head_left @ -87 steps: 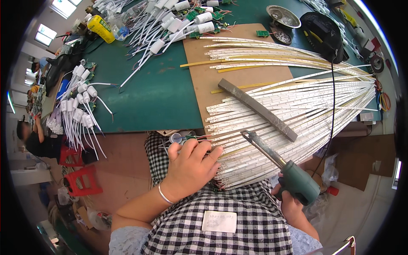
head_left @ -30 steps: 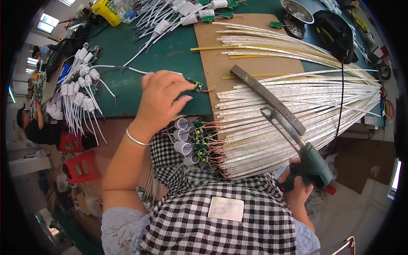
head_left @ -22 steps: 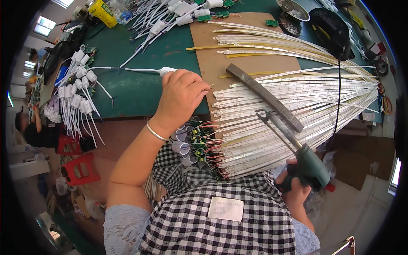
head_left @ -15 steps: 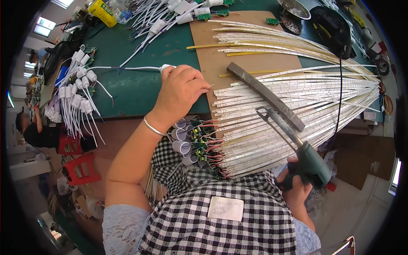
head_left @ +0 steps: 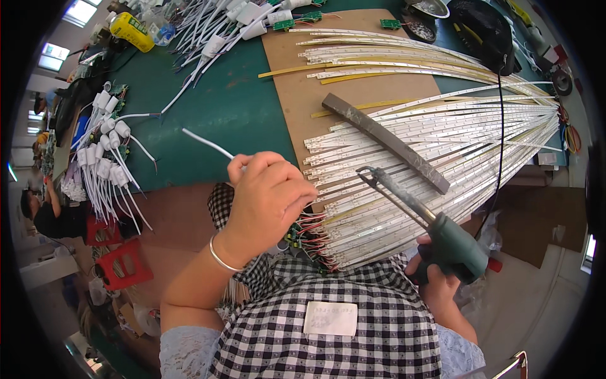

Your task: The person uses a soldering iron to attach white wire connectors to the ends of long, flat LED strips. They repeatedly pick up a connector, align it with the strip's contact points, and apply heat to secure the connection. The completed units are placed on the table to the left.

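Observation:
My left hand [head_left: 265, 199] is closed, thumb and fingertips pinched beside the near-left ends of the LED strips [head_left: 379, 189]. A white cable [head_left: 211, 144] sticks out of it to the left; what sits inside the palm is hidden. Below it, red and white wires run from the strip ends to green circuit boards [head_left: 293, 237], partly covered by the hand. In my right hand [head_left: 437, 278] is a dark green soldering gun [head_left: 457, 248], gripped by its handle. Its metal tip points up and left over the strips.
A grey-brown bar [head_left: 385, 142] lies across the strips. White lamp caps with cables [head_left: 110, 142] are heaped at left, more at the back [head_left: 252, 28]. A black cord [head_left: 500, 139] hangs at right. Behind stand a metal dish [head_left: 432, 7] and a yellow bottle [head_left: 131, 31].
My left hand has moved down toward the strip ends, drawing the white cable off the table with it. The soldering gun has shifted slightly left. The whole view has tilted a little.

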`<action>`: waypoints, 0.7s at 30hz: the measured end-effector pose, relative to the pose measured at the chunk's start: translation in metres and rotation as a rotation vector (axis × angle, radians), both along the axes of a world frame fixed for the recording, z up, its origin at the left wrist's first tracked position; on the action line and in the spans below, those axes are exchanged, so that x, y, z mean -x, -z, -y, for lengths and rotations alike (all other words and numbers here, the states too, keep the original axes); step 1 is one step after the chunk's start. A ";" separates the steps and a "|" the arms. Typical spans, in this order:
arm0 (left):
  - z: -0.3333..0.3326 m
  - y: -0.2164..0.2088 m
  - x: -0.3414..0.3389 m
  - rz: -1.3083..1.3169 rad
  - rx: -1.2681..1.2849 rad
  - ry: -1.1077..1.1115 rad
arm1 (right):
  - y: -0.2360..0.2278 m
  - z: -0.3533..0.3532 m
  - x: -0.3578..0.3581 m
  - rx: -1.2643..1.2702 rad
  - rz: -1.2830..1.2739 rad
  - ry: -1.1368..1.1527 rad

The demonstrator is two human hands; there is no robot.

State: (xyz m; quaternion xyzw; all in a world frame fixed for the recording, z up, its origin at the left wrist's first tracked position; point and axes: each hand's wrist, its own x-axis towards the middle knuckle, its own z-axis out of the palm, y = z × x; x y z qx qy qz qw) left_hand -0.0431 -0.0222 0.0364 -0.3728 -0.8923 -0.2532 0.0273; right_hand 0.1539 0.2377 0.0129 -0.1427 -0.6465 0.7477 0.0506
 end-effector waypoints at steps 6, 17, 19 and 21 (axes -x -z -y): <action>-0.003 0.008 -0.014 0.069 0.027 -0.074 | 0.008 -0.002 -0.013 0.023 0.043 -0.062; -0.002 0.003 -0.015 0.133 0.053 -0.096 | 0.006 -0.004 -0.017 0.045 0.100 -0.122; -0.007 -0.001 -0.020 0.112 0.056 -0.121 | 0.001 -0.003 -0.015 0.028 0.111 -0.144; -0.014 -0.002 -0.028 0.090 0.053 -0.144 | -0.004 -0.004 -0.011 -0.003 0.121 -0.190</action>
